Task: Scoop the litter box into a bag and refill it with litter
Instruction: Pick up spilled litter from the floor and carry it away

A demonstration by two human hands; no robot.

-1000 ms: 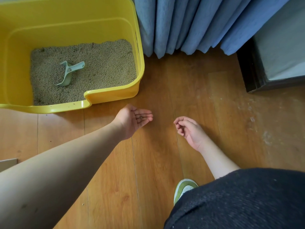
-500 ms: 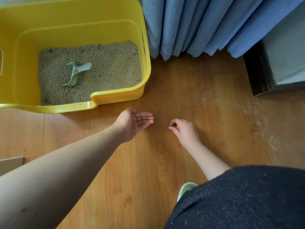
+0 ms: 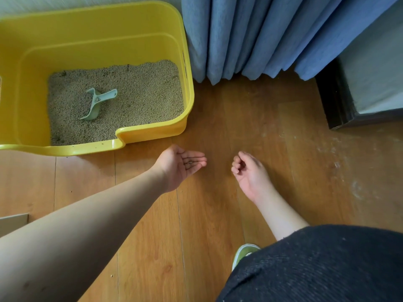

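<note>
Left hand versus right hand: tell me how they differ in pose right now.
The left hand lies palm up with fingers straight, cupping a few litter pellets; the right hand has its fingers curled in toward the thumb. The left hand is nearer the yellow litter box; the right is farther. Both are low over the wooden floor.

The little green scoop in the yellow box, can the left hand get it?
Probably yes. The scoop lies uncovered on the litter, and the left hand hovers beside the litter box, whose top is open. But that palm already cups a few pellets.
</note>
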